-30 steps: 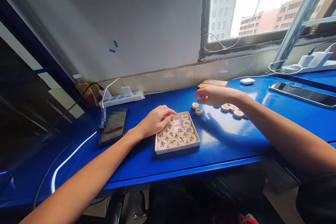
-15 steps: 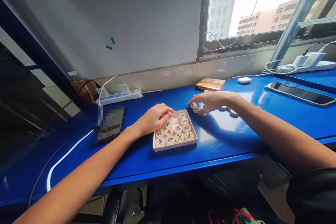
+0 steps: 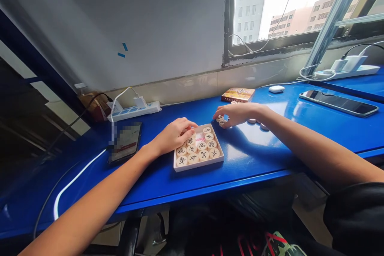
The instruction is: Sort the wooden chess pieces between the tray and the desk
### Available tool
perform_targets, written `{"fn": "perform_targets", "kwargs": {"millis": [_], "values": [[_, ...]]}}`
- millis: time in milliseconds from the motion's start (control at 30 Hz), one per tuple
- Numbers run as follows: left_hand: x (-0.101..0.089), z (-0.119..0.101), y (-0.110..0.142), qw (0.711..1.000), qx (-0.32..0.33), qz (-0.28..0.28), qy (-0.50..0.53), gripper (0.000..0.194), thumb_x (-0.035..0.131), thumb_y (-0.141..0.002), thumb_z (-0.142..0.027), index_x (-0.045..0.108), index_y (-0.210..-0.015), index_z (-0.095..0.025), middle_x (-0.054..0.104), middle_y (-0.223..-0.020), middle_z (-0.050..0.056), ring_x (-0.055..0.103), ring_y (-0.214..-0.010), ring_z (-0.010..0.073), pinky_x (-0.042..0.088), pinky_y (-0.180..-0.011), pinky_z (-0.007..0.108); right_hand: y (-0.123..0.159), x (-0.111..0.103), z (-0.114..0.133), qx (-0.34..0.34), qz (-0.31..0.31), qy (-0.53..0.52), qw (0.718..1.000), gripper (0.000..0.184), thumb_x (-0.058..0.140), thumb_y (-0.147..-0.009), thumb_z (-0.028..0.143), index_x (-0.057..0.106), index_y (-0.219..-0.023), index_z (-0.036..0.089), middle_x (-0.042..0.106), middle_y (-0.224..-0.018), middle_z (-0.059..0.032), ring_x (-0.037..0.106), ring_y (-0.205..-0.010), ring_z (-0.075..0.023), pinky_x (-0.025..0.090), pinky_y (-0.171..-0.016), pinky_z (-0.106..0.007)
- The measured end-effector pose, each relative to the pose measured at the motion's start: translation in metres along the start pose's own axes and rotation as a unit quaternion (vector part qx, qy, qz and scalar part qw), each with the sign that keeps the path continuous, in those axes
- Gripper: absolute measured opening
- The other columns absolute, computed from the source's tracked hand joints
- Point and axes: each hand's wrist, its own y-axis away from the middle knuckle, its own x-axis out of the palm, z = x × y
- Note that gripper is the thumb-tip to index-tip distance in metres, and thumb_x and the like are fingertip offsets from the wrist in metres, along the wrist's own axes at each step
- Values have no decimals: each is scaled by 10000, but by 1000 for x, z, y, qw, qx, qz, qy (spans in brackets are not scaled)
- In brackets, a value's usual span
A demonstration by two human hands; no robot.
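Observation:
A shallow white box point(image 3: 200, 165) holds rows of round Chinese chess pieces point(image 3: 193, 157) with black characters; a bare spot with a pink mark shows near its far middle. My left hand point(image 3: 175, 134) bends over the box's far left corner, fingers at the rim and thumb above the pieces, and covers some of them. To the right, my right hand point(image 3: 235, 113) is curled with fingertips and thumb around two more Chinese chess pieces point(image 3: 222, 123) at the desk surface. Several loose pieces point(image 3: 264, 127) lie partly hidden behind the right hand and forearm.
A flat printed box point(image 3: 238, 94) lies by the wall. Further right are a white earbud case point(image 3: 276, 89) and a phone point(image 3: 339, 103). A dark phone point(image 3: 127, 142) and a power strip point(image 3: 138, 111) with cables stand left. The blue desk's front edge point(image 3: 210, 189) runs nearby.
The whole view has shifted slightly. Both hands keep nearly the same places, the left at the box and the right at the two pieces.

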Motion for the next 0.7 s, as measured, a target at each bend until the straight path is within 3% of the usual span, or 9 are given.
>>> {"fn": "perform_targets", "kwargs": {"millis": [233, 433, 700], "values": [[-1, 0, -1, 1000, 1, 1, 0, 288, 413, -929, -329, 605, -1101, -200, 582, -952, 48, 533, -886, 181, 412, -793, 315, -1, 0, -3, 6, 9, 7, 1000, 473, 631, -738, 345, 602, -1210, 329, 620, -1207, -55, 632, -933, -276, 500, -761, -407], [-1, 2, 0, 1000, 3, 3, -1, 298, 404, -941, -348, 597, -1117, -207, 573, -948, 45, 532, -870, 177, 412, -784, 310, -2, -3, -5, 23, 24, 17, 999, 466, 597, -773, 381, 597, -1224, 266, 619, -1217, -80, 612, -1016, -281, 508, -779, -371], [-1, 2, 0, 1000, 1, 3, -6, 302, 401, -941, -354, 598, -1114, -205, 572, -954, 49, 534, -873, 179, 415, -795, 310, -1, -5, -6, 33, 24, 5, 999, 449, 607, -763, 366, 604, -1201, 268, 647, -1174, -60, 634, -974, -252, 515, -775, -323]]}}
